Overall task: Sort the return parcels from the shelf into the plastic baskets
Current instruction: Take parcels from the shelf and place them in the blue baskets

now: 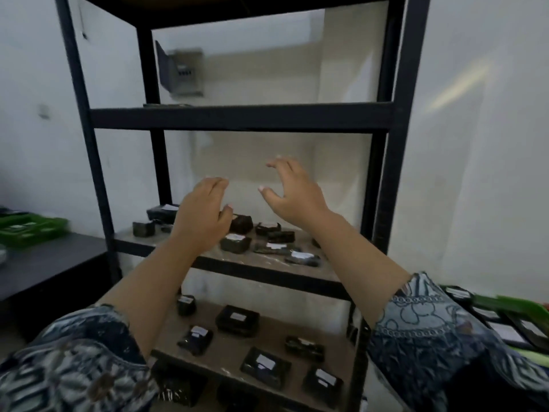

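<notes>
A black metal shelf (240, 117) stands in front of me. Several small black-wrapped parcels with white labels lie on its middle board (234, 243) and more on the lower board (236, 319). My left hand (203, 215) hovers above the middle board's parcels, fingers loosely bent, holding nothing. My right hand (292, 190) is raised a little higher and to the right, fingers spread and bent, also empty. A green plastic basket (28, 227) sits on a dark table at the left. Another green basket (514, 307) with parcels in it lies at the right edge.
The dark table (50, 263) stands left of the shelf. A grey wall box (184, 71) shows behind the upper shelf level, where one flat dark item (166, 105) lies at the left. White walls surround the shelf.
</notes>
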